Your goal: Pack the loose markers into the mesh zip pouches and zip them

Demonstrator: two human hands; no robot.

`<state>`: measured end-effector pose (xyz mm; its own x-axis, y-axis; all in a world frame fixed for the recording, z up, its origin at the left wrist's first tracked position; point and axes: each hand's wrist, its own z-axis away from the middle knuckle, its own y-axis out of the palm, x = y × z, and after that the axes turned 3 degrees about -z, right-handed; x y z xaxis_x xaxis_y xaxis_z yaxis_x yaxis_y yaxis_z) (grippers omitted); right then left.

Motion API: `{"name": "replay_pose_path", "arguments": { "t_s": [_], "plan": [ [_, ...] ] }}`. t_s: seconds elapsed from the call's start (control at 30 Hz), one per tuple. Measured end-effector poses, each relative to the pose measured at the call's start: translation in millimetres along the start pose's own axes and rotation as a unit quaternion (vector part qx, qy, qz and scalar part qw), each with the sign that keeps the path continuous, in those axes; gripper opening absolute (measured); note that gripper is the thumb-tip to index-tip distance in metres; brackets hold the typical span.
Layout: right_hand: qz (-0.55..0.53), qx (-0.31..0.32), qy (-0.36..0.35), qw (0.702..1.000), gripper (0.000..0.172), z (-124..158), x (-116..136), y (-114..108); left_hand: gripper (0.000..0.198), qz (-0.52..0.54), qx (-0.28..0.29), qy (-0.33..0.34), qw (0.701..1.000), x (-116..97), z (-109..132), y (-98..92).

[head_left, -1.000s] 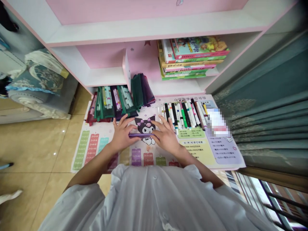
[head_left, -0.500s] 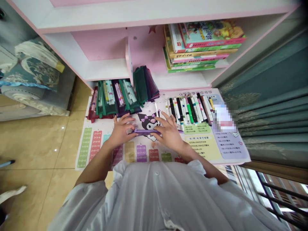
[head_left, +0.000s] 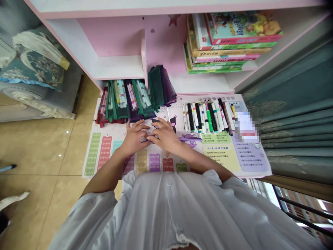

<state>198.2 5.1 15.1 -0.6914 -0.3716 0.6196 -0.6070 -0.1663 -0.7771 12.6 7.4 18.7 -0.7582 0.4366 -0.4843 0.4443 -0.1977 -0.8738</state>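
Observation:
My left hand [head_left: 136, 137] and my right hand [head_left: 166, 135] meet over the middle of the printed desk mat [head_left: 221, 159]. Thumbs and forefingers are pinched together at the left end of a purple strip, which looks like the zipper edge of a purple zip pouch [head_left: 191, 139]. Its right end sticks out past my right hand; the rest is covered by my hands or hard to see. Small greyish bits show between the fingertips. Just behind my right hand lies a slim white pen [head_left: 168, 114]. To the right, a row of markers [head_left: 208, 116] lies side by side.
Mesh pouches with markers [head_left: 122, 100] lie at the back left, beside darker folded mesh pouches [head_left: 157, 86]. A pink and white shelf [head_left: 119, 67] rises behind, holding stacked books [head_left: 234, 41]. A blurred-out phone-like object [head_left: 246, 126] lies at right, near a curtain [head_left: 291, 100].
My right hand has moved left along the purple strip to my left hand, uncovering the strip's right end. The view has shifted slightly.

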Motion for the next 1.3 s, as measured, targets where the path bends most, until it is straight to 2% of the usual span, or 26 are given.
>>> {"name": "replay_pose_path", "arguments": {
  "t_s": [0.2,0.67,0.87,1.3],
  "plan": [
    [-0.007,0.008,0.016,1.000,0.016,-3.4,5.0,-0.3,0.013,0.004,-0.006,0.005,1.000,0.5,0.5,0.7],
    [-0.006,-0.005,0.012,1.000,0.013,0.5,22.4,-5.0,0.003,0.013,0.002,-0.008,1.000,-1.5,0.6,-1.7],
    [-0.007,-0.022,0.030,0.999,0.009,5.3,17.7,-7.3,0.012,0.034,-0.012,0.004,0.999,1.5,0.3,-0.2],
    [-0.053,0.035,0.069,0.996,0.013,6.8,7.8,-17.9,0.019,0.040,-0.015,0.010,0.999,3.2,0.1,-1.2]
  ]
}}
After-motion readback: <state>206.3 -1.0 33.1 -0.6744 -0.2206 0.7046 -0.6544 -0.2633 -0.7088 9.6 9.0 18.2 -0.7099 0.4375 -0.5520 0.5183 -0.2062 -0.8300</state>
